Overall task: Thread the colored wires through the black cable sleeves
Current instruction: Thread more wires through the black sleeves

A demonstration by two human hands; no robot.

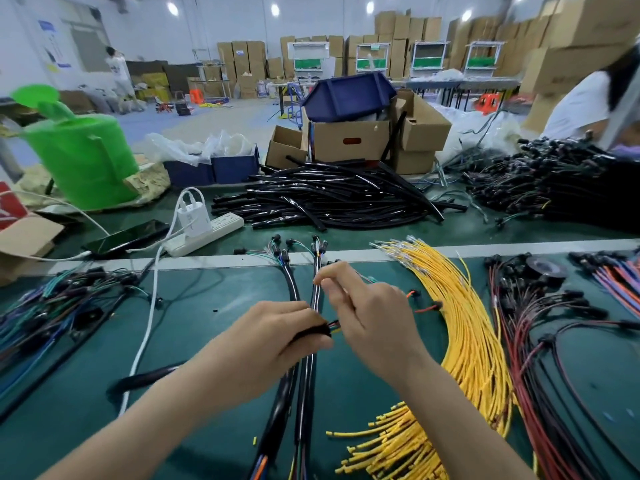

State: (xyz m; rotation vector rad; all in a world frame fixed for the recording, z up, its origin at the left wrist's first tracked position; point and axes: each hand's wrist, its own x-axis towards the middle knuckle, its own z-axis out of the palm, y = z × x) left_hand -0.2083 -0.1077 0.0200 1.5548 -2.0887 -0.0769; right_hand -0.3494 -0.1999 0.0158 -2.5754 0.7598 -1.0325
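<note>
Colored wires (334, 324) out of black sleeve (311, 331)

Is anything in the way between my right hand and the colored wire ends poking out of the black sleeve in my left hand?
Nothing visible. The left hand grips the black sleeve, the colored wire ends poke out of its mouth, and the right hand sits right beside them, with no other thing between.
</note>
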